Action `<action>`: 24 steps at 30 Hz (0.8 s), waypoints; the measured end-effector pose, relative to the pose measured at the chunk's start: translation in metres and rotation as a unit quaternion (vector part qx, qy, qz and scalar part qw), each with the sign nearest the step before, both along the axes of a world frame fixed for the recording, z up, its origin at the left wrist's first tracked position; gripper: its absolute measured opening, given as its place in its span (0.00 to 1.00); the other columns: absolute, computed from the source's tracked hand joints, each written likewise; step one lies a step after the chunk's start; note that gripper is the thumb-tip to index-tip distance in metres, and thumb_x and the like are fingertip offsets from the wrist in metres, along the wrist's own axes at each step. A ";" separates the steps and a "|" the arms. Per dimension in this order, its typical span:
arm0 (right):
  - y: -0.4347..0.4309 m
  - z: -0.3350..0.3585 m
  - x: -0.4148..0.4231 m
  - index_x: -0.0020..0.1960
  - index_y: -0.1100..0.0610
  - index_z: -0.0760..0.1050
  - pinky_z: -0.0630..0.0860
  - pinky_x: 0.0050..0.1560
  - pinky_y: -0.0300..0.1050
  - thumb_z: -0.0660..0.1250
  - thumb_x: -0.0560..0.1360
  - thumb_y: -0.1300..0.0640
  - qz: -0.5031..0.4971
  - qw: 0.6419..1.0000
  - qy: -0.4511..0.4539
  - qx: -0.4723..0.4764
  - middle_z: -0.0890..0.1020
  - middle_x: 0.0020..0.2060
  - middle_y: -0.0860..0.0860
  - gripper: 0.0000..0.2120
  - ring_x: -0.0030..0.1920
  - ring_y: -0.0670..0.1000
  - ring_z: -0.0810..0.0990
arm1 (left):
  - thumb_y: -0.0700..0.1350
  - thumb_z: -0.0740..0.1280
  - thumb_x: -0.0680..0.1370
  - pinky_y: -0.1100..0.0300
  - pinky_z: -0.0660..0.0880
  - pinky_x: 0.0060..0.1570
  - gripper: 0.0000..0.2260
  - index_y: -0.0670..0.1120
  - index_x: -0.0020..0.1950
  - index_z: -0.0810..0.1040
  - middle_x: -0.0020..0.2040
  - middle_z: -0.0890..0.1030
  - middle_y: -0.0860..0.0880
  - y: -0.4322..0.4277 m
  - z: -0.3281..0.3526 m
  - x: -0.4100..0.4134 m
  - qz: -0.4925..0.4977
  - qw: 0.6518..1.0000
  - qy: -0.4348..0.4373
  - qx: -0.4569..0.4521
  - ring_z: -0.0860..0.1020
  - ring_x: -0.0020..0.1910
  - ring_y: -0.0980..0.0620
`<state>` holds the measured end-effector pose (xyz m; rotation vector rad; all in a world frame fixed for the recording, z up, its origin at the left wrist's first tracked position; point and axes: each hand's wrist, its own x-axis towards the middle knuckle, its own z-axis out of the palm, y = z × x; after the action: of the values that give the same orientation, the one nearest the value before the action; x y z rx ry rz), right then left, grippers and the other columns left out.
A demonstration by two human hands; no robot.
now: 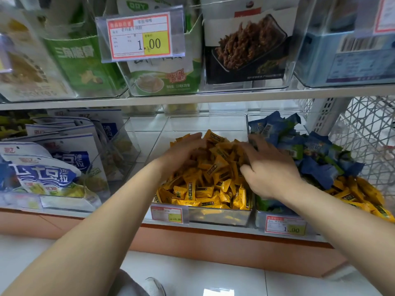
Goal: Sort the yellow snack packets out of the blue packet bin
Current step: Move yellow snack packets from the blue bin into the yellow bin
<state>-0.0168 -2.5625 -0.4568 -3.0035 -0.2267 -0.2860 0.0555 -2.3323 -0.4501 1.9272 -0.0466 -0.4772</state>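
Note:
A heap of yellow snack packets (213, 174) fills the clear middle bin (215, 217) on the lower shelf. To its right, the bin of blue packets (312, 150) has more yellow packets (361, 195) lying at its front right. My left hand (183, 150) rests on the left of the yellow heap, fingers stretched out flat. At the wall between the two bins my right hand (269, 169) has its fingers curled down into yellow packets at the heap's right side. What lies under the palm is hidden.
Price tags (168, 213) hang on both bin fronts. Blue and white bags (53, 167) fill the bin at left. The upper shelf (192, 97) overhangs with boxed snacks. A white lattice panel (363, 135) closes the right end. Below is white floor and my shoe (152, 286).

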 end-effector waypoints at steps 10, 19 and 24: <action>-0.003 0.005 0.001 0.76 0.50 0.63 0.68 0.67 0.56 0.59 0.74 0.45 0.046 0.998 -0.018 -0.028 0.63 0.76 0.52 0.30 0.73 0.57 0.63 | 0.79 0.67 0.58 0.54 0.70 0.61 0.57 0.49 0.79 0.58 0.74 0.70 0.47 0.010 -0.025 -0.015 -0.102 0.908 0.016 0.405 0.71 0.69 0.44; 0.025 0.025 0.007 0.61 0.50 0.75 0.78 0.44 0.45 0.52 0.76 0.38 0.174 0.970 0.029 -0.164 0.79 0.54 0.49 0.24 0.48 0.53 0.78 | 0.64 0.70 0.72 0.59 0.71 0.52 0.22 0.56 0.62 0.76 0.60 0.80 0.52 0.023 -0.028 -0.019 -0.071 0.965 -0.013 0.252 0.77 0.59 0.50; 0.060 0.011 0.074 0.74 0.53 0.63 0.73 0.57 0.55 0.60 0.76 0.37 0.028 0.975 0.201 -0.092 0.61 0.74 0.55 0.32 0.68 0.62 0.70 | 0.64 0.62 0.76 0.58 0.69 0.43 0.30 0.43 0.68 0.71 0.52 0.79 0.45 0.007 -0.036 -0.030 0.001 0.935 -0.049 0.350 0.77 0.52 0.44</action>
<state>0.0568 -2.5022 -0.4458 -3.1389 -0.3093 0.3688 0.0258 -2.3250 -0.4864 2.6519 0.0717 -0.4269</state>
